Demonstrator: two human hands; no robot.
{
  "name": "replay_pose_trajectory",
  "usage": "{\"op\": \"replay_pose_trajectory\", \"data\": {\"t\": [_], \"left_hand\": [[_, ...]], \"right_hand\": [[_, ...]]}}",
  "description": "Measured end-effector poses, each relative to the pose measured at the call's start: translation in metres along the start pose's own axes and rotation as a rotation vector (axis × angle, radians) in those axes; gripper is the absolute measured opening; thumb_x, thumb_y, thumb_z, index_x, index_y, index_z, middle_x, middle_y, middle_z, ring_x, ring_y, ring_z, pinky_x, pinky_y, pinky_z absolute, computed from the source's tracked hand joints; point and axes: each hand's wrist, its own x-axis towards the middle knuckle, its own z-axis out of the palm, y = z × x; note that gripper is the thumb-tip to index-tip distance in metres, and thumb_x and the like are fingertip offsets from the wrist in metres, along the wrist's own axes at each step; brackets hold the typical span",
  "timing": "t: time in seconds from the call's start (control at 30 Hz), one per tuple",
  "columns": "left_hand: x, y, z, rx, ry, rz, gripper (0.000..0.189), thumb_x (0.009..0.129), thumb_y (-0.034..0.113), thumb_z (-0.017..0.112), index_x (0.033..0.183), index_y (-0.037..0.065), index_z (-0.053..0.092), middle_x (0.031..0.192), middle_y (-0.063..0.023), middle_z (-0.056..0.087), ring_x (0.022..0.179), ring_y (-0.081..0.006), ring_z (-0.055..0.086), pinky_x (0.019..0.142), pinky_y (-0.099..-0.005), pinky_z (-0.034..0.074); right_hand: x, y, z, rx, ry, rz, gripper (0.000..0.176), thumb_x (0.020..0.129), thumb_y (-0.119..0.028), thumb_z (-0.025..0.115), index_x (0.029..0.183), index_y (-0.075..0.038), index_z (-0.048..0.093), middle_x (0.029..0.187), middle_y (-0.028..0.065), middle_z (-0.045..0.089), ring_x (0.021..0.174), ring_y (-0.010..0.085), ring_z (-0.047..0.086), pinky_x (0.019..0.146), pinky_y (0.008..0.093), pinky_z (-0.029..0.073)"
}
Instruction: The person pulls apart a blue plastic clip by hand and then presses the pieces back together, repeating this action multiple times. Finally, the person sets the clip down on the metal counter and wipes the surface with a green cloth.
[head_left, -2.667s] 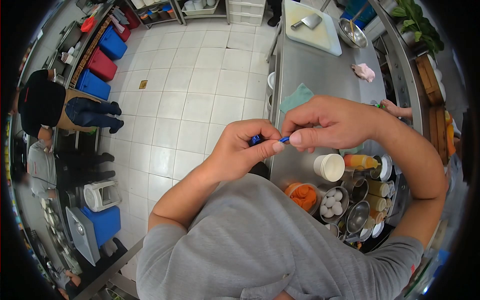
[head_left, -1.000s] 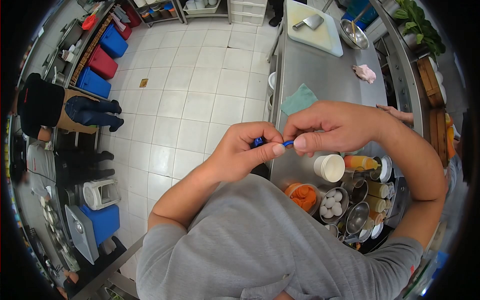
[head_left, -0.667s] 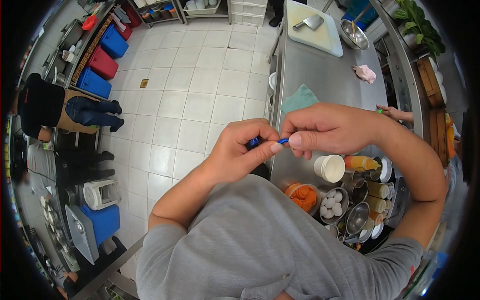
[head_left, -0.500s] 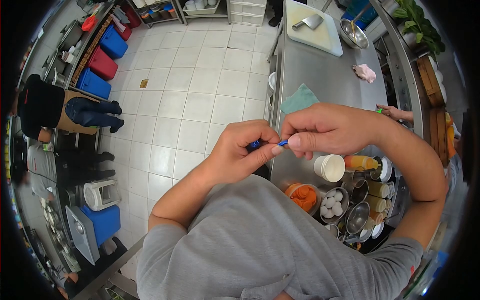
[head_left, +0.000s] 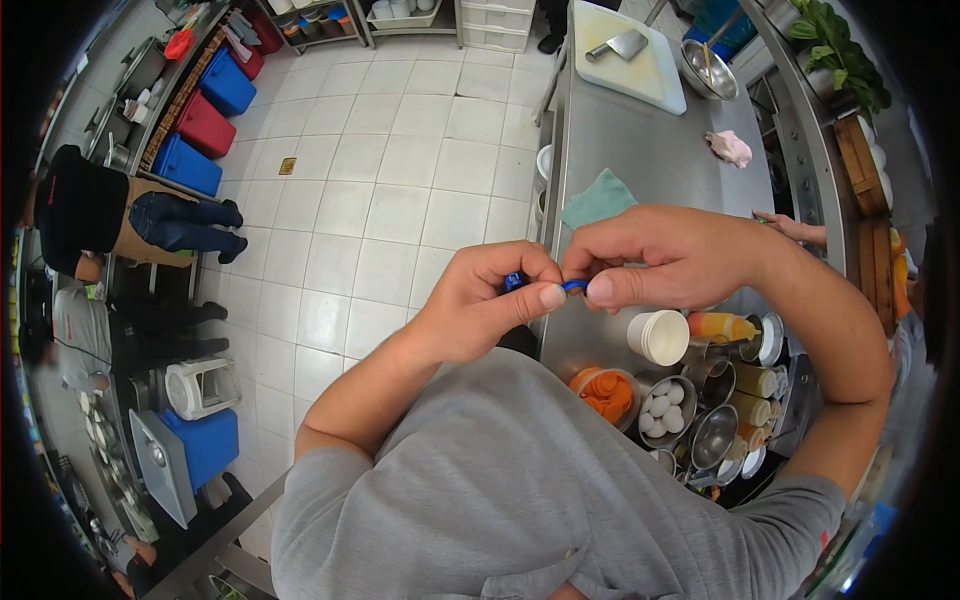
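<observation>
In the head view my left hand (head_left: 485,305) and my right hand (head_left: 655,262) meet in front of my chest, fingertips close together. A thin, glossy blue strip (head_left: 575,287) runs between them, each end pinched by a thumb and finger. More crumpled blue material (head_left: 513,282) shows inside the curled fingers of my left hand. I cannot tell what kind of thing it is. Just beyond my right hand lies a green cloth (head_left: 600,200) on the steel counter (head_left: 650,150). Below that hand stands a stack of white cups (head_left: 660,337).
A cutting board (head_left: 640,75) with a cleaver (head_left: 618,45) lies at the counter's far end, near a metal bowl (head_left: 708,70). Bowls of sliced carrots (head_left: 607,395) and eggs (head_left: 662,410) stand close to my body. Another person's hand (head_left: 790,228) reaches in at right; two people stand left.
Slightly more of the blue strip shows between my fingertips, and my right thumb has shifted a little to the right. The other person's hand at right has moved slightly.
</observation>
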Motion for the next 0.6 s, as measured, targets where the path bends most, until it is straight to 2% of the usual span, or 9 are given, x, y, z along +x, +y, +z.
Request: {"op": "replay_pose_trajectory", "data": {"t": [0.3,0.4,0.6], "left_hand": [[0.0001,-0.0076,0.0006,-0.169,-0.032,-0.056,0.021,0.114,0.025,0.072,0.111,0.005,0.073,0.084,0.0041,0.06,0.071,-0.0059,0.048,0.063,-0.0252,0.039],[0.0004,-0.0104,0.0014,-0.213,-0.035,-0.064,0.022,0.117,0.025,0.068,0.111,0.005,0.072,0.083,0.0036,0.058,0.07,-0.0062,0.046,0.062,-0.0255,0.039],[0.004,-0.0098,0.0014,-0.216,0.047,-0.065,0.023,0.119,0.024,0.062,0.109,0.004,0.068,0.085,0.0019,0.058,0.07,-0.0064,0.046,0.061,-0.0254,0.038]], "right_hand": [[0.0003,-0.0031,-0.0001,-0.086,0.017,-0.048,0.038,0.117,-0.037,0.063,0.131,-0.003,0.068,0.116,0.0117,0.075,0.111,0.0242,0.072,0.099,0.042,0.057],[0.0005,-0.004,-0.0001,-0.072,0.017,-0.048,0.037,0.117,-0.036,0.063,0.132,-0.002,0.068,0.116,0.012,0.075,0.111,0.0242,0.072,0.099,0.0418,0.057],[0.0025,0.0024,0.0024,-0.146,0.052,-0.072,0.036,0.118,-0.037,0.062,0.129,-0.003,0.068,0.109,0.0099,0.076,0.101,0.0223,0.072,0.092,0.0398,0.057]]}}
